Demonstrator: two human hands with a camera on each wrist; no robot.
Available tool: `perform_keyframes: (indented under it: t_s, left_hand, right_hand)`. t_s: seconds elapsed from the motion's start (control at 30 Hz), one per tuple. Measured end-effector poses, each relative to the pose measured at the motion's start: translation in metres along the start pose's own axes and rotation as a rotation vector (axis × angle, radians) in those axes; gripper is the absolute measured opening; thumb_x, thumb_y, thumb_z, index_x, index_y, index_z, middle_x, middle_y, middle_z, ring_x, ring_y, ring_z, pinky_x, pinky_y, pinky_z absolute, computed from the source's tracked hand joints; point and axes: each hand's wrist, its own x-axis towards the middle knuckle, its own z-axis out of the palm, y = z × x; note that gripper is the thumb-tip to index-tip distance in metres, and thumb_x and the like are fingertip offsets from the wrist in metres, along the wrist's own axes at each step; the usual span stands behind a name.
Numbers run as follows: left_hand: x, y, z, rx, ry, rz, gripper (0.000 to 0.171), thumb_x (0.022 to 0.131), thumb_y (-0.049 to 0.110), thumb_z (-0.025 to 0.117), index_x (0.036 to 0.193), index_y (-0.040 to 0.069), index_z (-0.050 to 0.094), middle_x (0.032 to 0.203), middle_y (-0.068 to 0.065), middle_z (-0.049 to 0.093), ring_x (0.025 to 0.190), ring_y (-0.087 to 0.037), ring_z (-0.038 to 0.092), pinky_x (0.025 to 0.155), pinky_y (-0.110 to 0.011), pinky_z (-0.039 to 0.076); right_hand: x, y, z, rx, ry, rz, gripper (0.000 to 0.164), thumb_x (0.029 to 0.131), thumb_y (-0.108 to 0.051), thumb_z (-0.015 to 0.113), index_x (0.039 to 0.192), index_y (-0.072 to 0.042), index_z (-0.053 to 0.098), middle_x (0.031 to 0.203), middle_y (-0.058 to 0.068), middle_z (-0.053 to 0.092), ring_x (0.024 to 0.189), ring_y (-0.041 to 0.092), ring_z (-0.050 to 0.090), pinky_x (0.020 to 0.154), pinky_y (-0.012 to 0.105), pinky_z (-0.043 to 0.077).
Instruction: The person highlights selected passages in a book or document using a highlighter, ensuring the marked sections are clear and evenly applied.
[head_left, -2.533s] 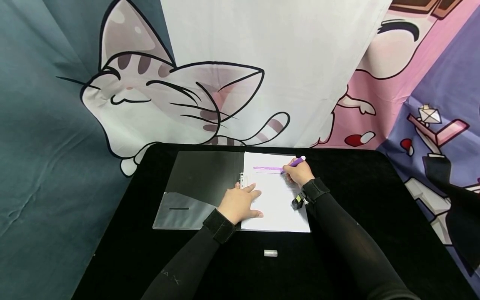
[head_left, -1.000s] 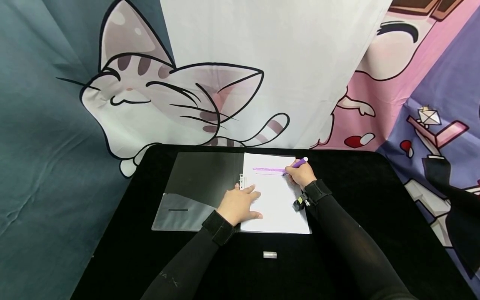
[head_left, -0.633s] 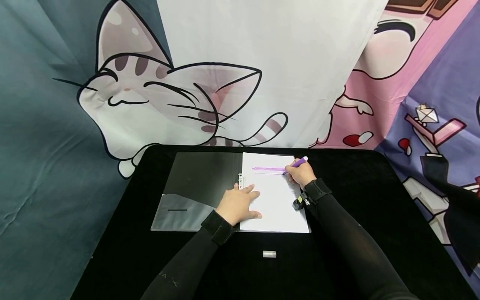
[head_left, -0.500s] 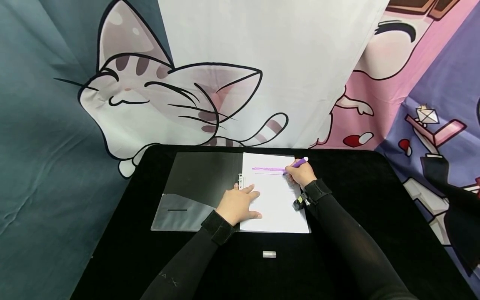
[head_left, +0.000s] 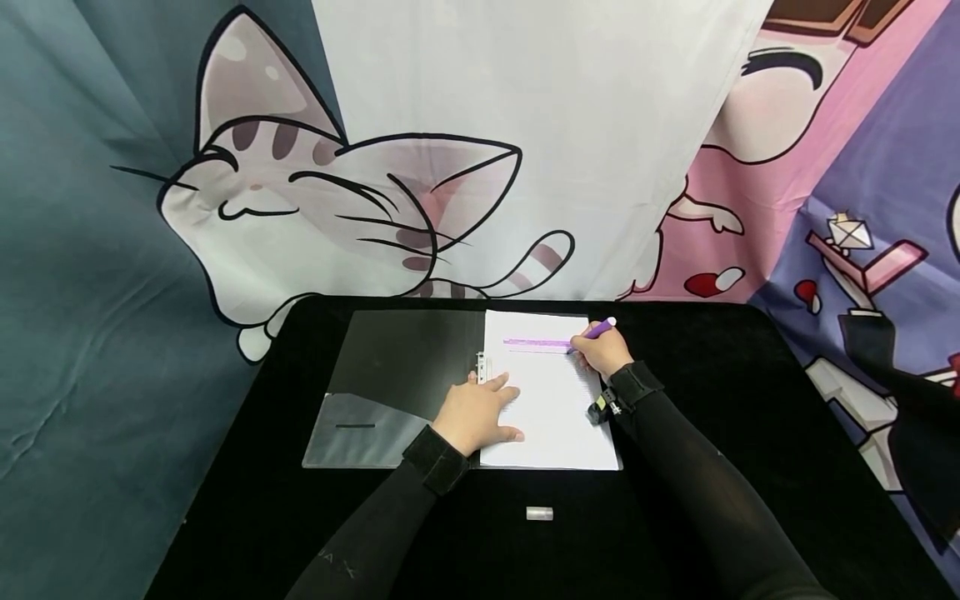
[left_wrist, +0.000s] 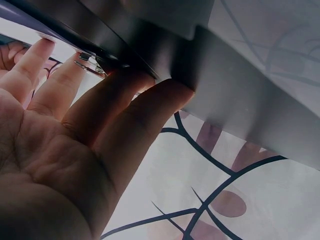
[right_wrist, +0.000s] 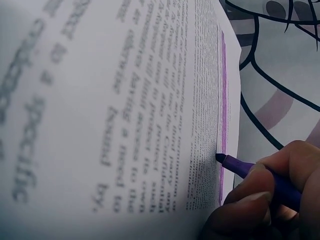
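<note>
purple marker (right_wrist: 242, 168) | pinched in right grip (head_left: 604, 351) | nib (right_wrist: 219, 158) out left, at page (head_left: 551, 417)

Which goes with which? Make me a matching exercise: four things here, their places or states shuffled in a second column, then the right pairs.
Column one
1. purple marker
2. left hand
3. small pale object
4. purple band

Column two
A. lying on the black table, nearer the person than the open folder
B. on the upper part of the white page
C. gripped in the right hand
D. fingers spread, laid over the page's left edge

Right pairs: 1-C, 2-D, 3-A, 4-B
</note>
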Motion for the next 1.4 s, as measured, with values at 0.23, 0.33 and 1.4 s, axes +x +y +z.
perform_keyframes:
  t_s: [0.23, 0.33, 1.4]
  left_hand:
    - [0.0, 0.001, 0.0, 0.037, -0.004, -0.001, 0.087, 0.083, 0.079, 0.087, 0.156, 0.035, 0.07, 0.17, 0.001, 0.062, 0.144, -0.063, 0.064, 0.105, -0.078, 0.061]
    - [-0.003, 0.005, -0.009, 0.04, -0.017, -0.001, 0.085, 0.084, 0.076, 0.088, 0.156, 0.033, 0.071, 0.17, 0.001, 0.063, 0.144, -0.062, 0.064, 0.105, -0.076, 0.062]
    - [-0.007, 0.011, -0.021, 0.058, 0.003, 0.009, 0.081, 0.086, 0.074, 0.089, 0.153, 0.032, 0.073, 0.166, -0.001, 0.067, 0.139, -0.062, 0.068, 0.099, -0.074, 0.065]
  right_hand:
    - [0.001, 0.001, -0.002, 0.007, 0.004, 0.01, 0.011, 0.097, -0.006, 0.068, 0.089, -0.005, 0.059, 0.061, -0.004, 0.06, 0.055, 0.011, 0.057, 0.051, 0.024, 0.046]
    - [0.001, 0.002, -0.002, 0.013, 0.005, 0.016, 0.011, 0.097, -0.006, 0.068, 0.09, -0.004, 0.06, 0.062, -0.003, 0.06, 0.056, 0.012, 0.058, 0.052, 0.025, 0.047]
    - [0.002, 0.004, -0.006, -0.017, 0.018, 0.006, 0.019, 0.098, -0.006, 0.068, 0.083, -0.006, 0.057, 0.059, -0.004, 0.059, 0.053, 0.011, 0.056, 0.051, 0.025, 0.046]
